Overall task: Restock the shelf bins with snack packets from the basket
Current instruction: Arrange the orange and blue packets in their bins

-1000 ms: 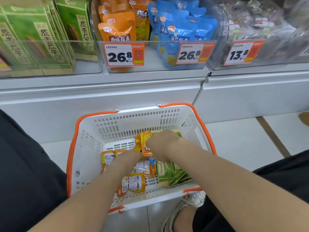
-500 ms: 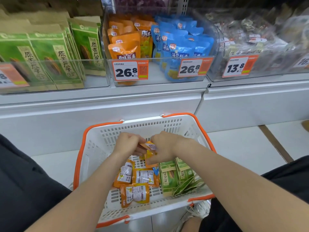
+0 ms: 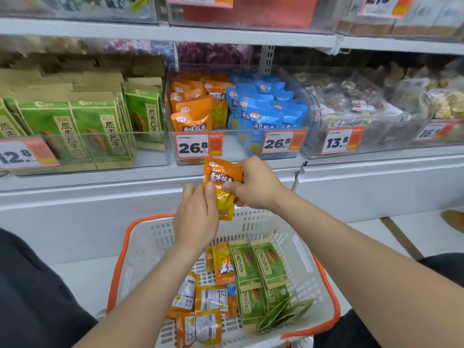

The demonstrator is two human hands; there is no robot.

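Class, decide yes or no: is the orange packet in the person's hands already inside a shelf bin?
No: the left hand and right hand hold the orange packet outside the shelf bins, above the basket.

This is a shop's snack aisle. White shelves (image 3: pixel 150 28) carry clear bins (image 3: pixel 238 153) filled with rows of identical packets (image 3: pixel 192 114), and each bin bears an orange-and-white price tag (image 3: pixel 198 146), such as 26.8 or 13.8. An orange-rimmed shopping basket (image 3: pixel 150 244) stands below.
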